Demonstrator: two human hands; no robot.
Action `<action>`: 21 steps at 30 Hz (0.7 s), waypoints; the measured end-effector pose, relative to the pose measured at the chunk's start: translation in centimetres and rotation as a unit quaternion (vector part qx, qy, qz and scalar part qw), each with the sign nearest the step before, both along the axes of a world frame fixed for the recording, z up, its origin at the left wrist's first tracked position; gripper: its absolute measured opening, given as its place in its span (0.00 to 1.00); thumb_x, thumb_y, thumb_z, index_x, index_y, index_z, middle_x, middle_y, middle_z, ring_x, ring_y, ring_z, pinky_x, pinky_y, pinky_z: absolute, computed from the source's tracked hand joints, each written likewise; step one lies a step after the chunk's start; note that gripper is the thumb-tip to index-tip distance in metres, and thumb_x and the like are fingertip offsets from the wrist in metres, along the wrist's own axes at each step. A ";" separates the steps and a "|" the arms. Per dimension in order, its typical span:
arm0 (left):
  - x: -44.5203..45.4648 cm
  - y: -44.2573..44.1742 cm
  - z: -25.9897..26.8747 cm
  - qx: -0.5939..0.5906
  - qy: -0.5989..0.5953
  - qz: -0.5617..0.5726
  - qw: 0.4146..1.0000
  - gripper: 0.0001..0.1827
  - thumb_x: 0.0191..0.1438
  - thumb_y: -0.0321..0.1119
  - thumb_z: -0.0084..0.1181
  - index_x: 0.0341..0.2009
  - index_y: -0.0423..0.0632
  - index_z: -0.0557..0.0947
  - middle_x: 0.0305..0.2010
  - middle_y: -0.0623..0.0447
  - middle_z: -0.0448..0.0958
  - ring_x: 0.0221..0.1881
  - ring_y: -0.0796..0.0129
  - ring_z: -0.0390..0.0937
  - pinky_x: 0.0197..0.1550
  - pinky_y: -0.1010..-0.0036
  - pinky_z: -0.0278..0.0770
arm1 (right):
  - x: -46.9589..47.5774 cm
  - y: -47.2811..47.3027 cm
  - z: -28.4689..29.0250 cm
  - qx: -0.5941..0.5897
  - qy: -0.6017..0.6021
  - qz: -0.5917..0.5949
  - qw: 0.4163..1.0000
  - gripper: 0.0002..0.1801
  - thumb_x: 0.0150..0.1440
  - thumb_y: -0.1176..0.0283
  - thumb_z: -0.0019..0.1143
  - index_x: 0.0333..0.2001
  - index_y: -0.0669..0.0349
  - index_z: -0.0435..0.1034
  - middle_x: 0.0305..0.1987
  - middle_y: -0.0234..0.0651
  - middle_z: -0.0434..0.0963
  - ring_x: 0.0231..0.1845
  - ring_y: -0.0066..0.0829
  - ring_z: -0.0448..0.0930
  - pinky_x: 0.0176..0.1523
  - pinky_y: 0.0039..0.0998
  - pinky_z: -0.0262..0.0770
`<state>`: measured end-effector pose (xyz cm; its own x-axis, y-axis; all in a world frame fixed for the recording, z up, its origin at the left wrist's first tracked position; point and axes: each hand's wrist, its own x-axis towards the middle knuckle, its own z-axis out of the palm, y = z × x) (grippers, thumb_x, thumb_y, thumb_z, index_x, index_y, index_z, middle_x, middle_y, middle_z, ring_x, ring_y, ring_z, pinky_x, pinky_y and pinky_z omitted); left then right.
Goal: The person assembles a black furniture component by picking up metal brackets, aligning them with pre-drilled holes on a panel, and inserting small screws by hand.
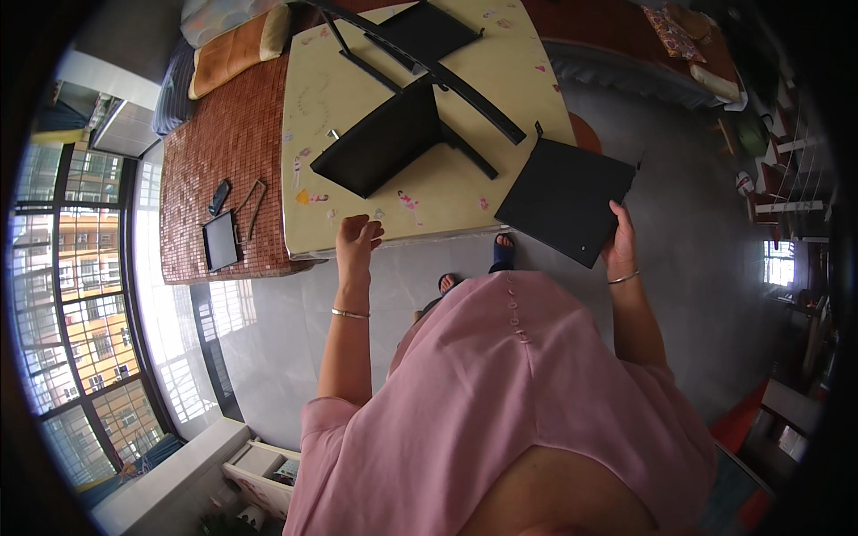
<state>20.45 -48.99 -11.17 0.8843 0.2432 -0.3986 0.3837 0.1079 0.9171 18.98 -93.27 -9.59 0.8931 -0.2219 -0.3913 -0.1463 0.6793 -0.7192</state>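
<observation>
My right hand (621, 231) grips the near right edge of a flat black panel (566, 194). The panel is held tilted past the table's right front corner, with a small bracket at its far left corner. My left hand (358, 234) is over the front edge of the yellow table (348, 231), fingers curled; whether it pinches something small cannot be told. Beyond it a black frame stands on the table, with a long perforated bar (476, 100) and an attached black panel (382, 144). A small shiny metal piece (334, 135) shows by that panel's left edge.
Another black panel (429, 30) lies at the table's far end. On the brown tiled mat (221, 154) at left are a dark tray-like object (221, 241), a dark case (218, 197) and a thin brown frame (253, 208). A red stool (586, 134) is partly under the table's right side.
</observation>
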 end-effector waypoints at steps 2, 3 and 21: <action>-0.6 -0.8 -0.3 0.029 0.008 -0.049 0.998 0.13 0.54 0.31 0.52 0.44 0.41 0.72 0.38 0.49 0.77 0.38 0.67 0.77 0.39 0.75 0.75 | -0.3 0.9 0.9 0.022 -0.025 0.007 0.999 0.24 0.56 0.69 0.50 0.56 0.63 0.62 0.55 0.36 0.69 0.56 0.33 0.69 0.59 0.33 0.64; -0.9 -1.6 -0.5 0.042 0.011 -0.075 0.996 0.13 0.54 0.31 0.52 0.44 0.41 0.72 0.38 0.49 0.77 0.38 0.68 0.77 0.39 0.75 0.75 | -0.2 1.2 1.3 0.030 -0.037 0.009 0.999 0.24 0.56 0.69 0.50 0.56 0.63 0.62 0.55 0.36 0.68 0.56 0.32 0.68 0.60 0.33 0.63; -3.5 -2.1 -2.3 0.044 0.005 -0.102 0.994 0.13 0.52 0.30 0.53 0.42 0.42 0.74 0.34 0.52 0.78 0.33 0.71 0.77 0.35 0.77 0.73 | 5.9 8.2 6.4 -0.140 -0.081 0.188 0.969 0.04 0.59 0.71 0.51 0.35 0.59 0.68 0.33 0.29 0.74 0.32 0.20 0.76 0.39 0.27 0.79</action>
<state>16.94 -51.09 -13.45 0.9149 0.0931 -0.3927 0.3985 -0.0546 0.9155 24.83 -85.02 -3.22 0.9762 0.0536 -0.2103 -0.2149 0.3742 -0.9021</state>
